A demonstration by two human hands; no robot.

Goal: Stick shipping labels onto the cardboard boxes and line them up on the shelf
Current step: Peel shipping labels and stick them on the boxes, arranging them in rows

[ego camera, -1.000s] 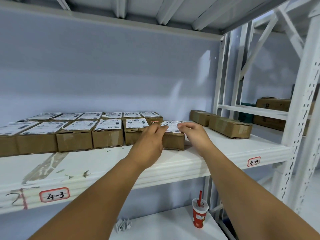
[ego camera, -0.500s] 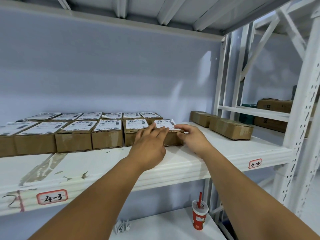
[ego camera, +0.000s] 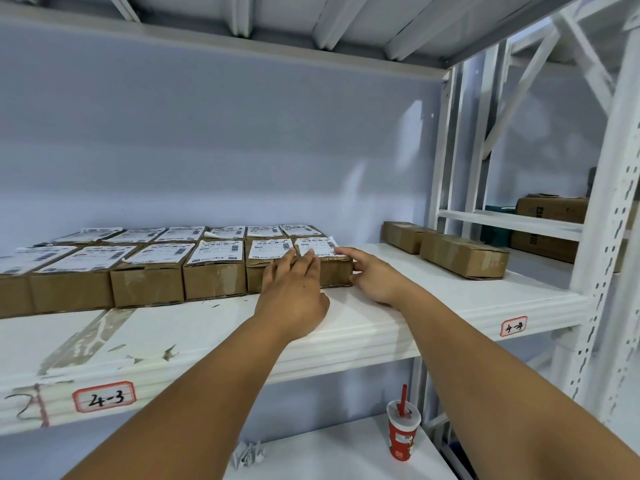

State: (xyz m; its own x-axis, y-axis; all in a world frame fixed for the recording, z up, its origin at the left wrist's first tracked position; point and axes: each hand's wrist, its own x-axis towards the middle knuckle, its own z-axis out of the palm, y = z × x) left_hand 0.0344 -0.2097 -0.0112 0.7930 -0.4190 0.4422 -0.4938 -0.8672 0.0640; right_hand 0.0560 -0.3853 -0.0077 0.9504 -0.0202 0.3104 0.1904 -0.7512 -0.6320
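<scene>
Head view: a white shelf [ego camera: 207,327] carries two rows of labelled boxes [ego camera: 149,282] set side by side, running from the left edge to the middle. Well apart to the right on the same shelf lie two plain boxes [ego camera: 464,258], touching each other at an angle. The end box [ego camera: 337,273] closes the front row on the right, its side against its neighbour. The left hand [ego camera: 294,296] lies over the front of that box, fingers straight and slightly apart, their tips on its top front edge and on the near edge of the label [ego camera: 318,245]. The right hand [ego camera: 374,278] is at the box's right end, index finger stretched straight to the label's corner, thumb against the lower front corner; its other fingers are hidden. A red cup [ego camera: 401,434] with a straw stands on the lower shelf [ego camera: 329,455]. A tag [ego camera: 104,396] reading 4-3 sits on the upper shelf's front lip.
</scene>
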